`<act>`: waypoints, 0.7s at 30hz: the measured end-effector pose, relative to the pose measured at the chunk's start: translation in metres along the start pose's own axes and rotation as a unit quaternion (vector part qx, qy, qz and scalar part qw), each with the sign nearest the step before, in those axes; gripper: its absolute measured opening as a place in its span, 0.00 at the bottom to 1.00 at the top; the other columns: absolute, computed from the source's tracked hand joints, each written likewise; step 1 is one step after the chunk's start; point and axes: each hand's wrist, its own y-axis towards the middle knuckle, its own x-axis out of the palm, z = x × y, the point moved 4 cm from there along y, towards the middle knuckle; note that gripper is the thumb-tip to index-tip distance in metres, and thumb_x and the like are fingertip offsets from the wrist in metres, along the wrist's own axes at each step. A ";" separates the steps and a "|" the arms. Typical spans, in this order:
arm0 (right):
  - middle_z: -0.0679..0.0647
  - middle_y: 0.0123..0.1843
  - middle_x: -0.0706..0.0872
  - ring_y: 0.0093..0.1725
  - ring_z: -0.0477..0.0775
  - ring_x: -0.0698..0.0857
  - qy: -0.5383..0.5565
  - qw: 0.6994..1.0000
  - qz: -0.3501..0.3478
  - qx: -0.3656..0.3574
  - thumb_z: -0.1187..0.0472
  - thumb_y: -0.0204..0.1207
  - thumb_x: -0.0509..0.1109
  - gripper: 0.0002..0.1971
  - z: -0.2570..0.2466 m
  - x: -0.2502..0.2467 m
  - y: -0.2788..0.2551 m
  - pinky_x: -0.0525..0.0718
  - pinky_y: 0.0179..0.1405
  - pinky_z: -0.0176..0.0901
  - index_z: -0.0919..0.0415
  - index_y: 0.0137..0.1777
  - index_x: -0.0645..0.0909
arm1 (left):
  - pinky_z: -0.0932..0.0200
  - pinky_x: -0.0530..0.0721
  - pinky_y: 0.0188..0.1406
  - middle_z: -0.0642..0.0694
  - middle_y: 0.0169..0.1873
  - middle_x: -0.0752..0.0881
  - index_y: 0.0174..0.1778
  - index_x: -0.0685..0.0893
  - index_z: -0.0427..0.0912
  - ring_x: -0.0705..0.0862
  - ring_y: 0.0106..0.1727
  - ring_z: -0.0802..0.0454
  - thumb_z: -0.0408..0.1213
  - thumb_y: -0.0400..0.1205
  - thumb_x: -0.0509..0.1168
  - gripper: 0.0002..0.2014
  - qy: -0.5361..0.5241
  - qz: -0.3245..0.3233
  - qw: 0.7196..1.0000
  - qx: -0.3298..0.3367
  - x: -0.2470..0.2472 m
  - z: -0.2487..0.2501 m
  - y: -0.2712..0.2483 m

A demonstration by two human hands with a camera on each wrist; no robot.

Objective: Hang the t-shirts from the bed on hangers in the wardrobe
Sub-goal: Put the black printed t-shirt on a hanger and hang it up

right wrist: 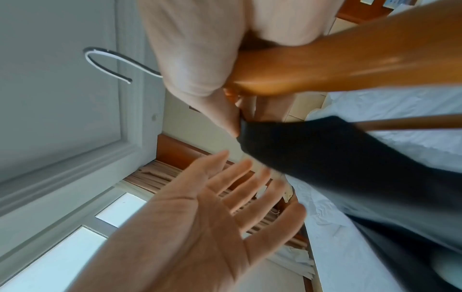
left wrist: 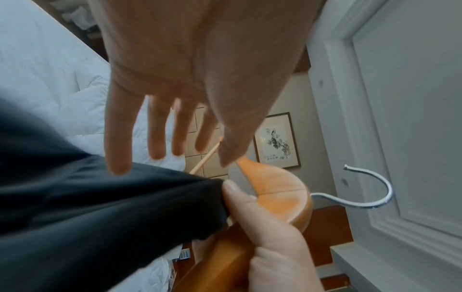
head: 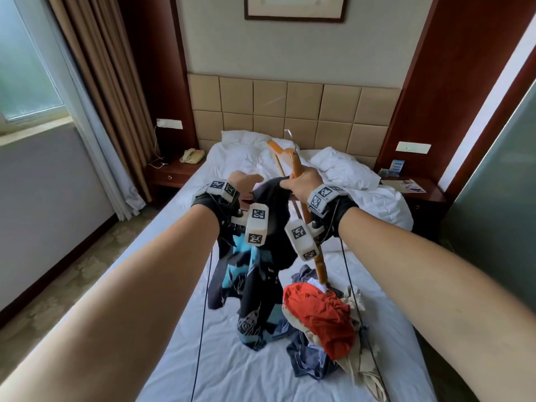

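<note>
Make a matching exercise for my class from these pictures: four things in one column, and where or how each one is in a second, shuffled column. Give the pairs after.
Things
1. wooden hanger
2. dark t-shirt
3. red garment
4. left hand

Places or states
A. lies crumpled on the heap on the bed
B. open, fingers spread, holding nothing
C. gripped by the right hand
D. hangs down, its edge pinched against the hanger

Pairs: 1-C, 2-D, 3-A, 4-B

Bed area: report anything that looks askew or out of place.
The wooden hanger stands on end in the right hand, hook pointing sideways. The dark t-shirt dangles bunched beside it, pinched at one edge, not over the hanger's shoulders. The left hand is open, holding nothing. Other clothes lie heaped on the bed.
</note>
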 end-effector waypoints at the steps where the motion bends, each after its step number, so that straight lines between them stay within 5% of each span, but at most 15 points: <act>1: 0.53 0.34 0.85 0.42 0.59 0.89 0.008 1.000 0.000 -0.002 0.60 0.67 0.78 0.09 -0.004 -0.001 0.000 0.90 0.47 0.51 0.54 0.34 0.78 | 0.47 0.82 0.56 0.41 0.51 0.83 0.54 0.80 0.37 0.85 0.53 0.41 0.42 0.83 0.67 0.12 0.006 -0.032 0.999 0.004 0.003 0.001 -0.005; 4: 0.49 0.30 0.82 0.36 0.54 0.83 -0.005 1.000 -0.004 -0.007 0.58 0.70 0.78 0.14 -0.006 0.003 -0.001 0.83 0.36 0.43 0.52 0.30 0.75 | 0.32 0.73 0.71 0.40 0.52 0.89 0.56 0.84 0.38 0.89 0.56 0.42 0.42 0.76 0.70 0.15 0.025 -0.135 0.990 0.025 0.017 0.000 -0.011; 7: 0.51 0.30 0.83 0.36 0.55 0.85 0.011 1.000 -0.002 0.004 0.60 0.69 0.78 0.13 0.004 0.008 -0.003 0.90 0.47 0.51 0.53 0.30 0.76 | 0.35 0.80 0.67 0.44 0.57 0.89 0.60 0.84 0.45 0.87 0.61 0.45 0.38 0.75 0.74 0.17 0.146 -0.170 0.973 0.060 0.028 -0.004 -0.021; 10: 0.52 0.31 0.80 0.35 0.53 0.82 0.052 0.999 -0.002 -0.005 0.64 0.72 0.77 0.13 0.009 0.005 -0.006 0.88 0.42 0.40 0.57 0.31 0.75 | 0.42 0.89 0.55 0.44 0.57 0.87 0.63 0.83 0.42 0.86 0.60 0.47 0.37 0.78 0.74 0.17 0.238 -0.151 0.957 0.063 0.039 -0.013 -0.021; 13: 0.59 0.38 0.83 0.43 0.58 0.87 0.122 0.991 -0.051 -0.004 0.72 0.75 0.73 0.12 0.007 0.002 -0.014 0.90 0.44 0.41 0.62 0.35 0.75 | 0.38 0.89 0.52 0.40 0.50 0.89 0.55 0.84 0.38 0.88 0.54 0.41 0.36 0.84 0.65 0.08 0.137 -0.083 0.986 0.046 0.040 -0.020 -0.018; 16: 0.63 0.54 0.89 0.53 0.59 0.90 0.133 0.987 -0.089 0.025 0.77 0.76 0.72 0.06 0.018 0.001 -0.015 0.91 0.48 0.49 0.66 0.47 0.82 | 0.36 0.89 0.50 0.35 0.52 0.90 0.63 0.81 0.34 0.89 0.51 0.38 0.37 0.87 0.58 0.14 -0.024 -0.029 0.999 0.026 0.034 -0.024 -0.013; 19: 0.57 0.54 0.89 0.50 0.54 0.88 0.103 0.988 -0.101 0.047 0.77 0.75 0.72 0.16 0.034 -0.002 -0.017 0.91 0.39 0.43 0.69 0.62 0.81 | 0.45 0.88 0.38 0.34 0.48 0.89 0.66 0.77 0.31 0.89 0.45 0.39 0.38 0.89 0.55 0.15 -0.150 -0.019 0.988 0.021 0.026 -0.019 -0.017; 21: 0.56 0.49 0.87 0.45 0.52 0.88 0.095 0.986 -0.127 0.058 0.78 0.75 0.72 0.12 0.041 0.002 -0.023 0.90 0.34 0.39 0.67 0.55 0.82 | 0.50 0.87 0.30 0.35 0.46 0.88 0.67 0.76 0.30 0.89 0.41 0.42 0.38 0.90 0.54 0.17 -0.200 -0.008 0.980 0.021 0.020 -0.010 -0.021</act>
